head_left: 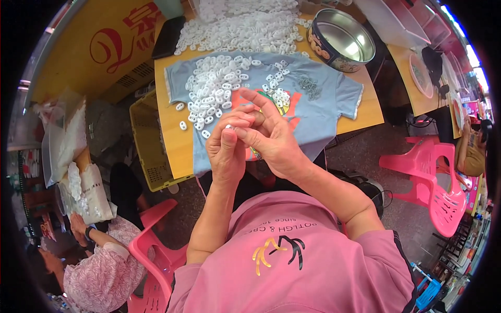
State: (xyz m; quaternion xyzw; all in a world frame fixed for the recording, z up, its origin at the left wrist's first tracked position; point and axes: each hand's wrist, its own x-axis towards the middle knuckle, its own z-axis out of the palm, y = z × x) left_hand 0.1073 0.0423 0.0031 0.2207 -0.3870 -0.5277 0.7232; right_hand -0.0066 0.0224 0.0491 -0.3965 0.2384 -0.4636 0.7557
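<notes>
My left hand (pixel 225 147) and my right hand (pixel 274 136) meet above a grey-blue T-shirt (pixel 318 120) spread on the table. A small white plastic piece (pixel 228 127) shows between the left thumb and fingers, and the right thumb and fingertips press against it from the other side. Most of the piece is hidden by the fingers. Just beyond the hands lies a heap of white oval pieces with two holes (pixel 213 86). Smaller white pieces (pixel 276 78) lie to the right of that heap, beside a little pile of thin metal parts (pixel 309 87).
A large mound of white pieces (pixel 245 31) covers the table's far side, with a dark phone (pixel 169 37) at its left. A round metal tin (pixel 342 39) stands far right. A yellow crate (pixel 148 141) is left of the table. Someone in a patterned top (pixel 102 266) sits at left.
</notes>
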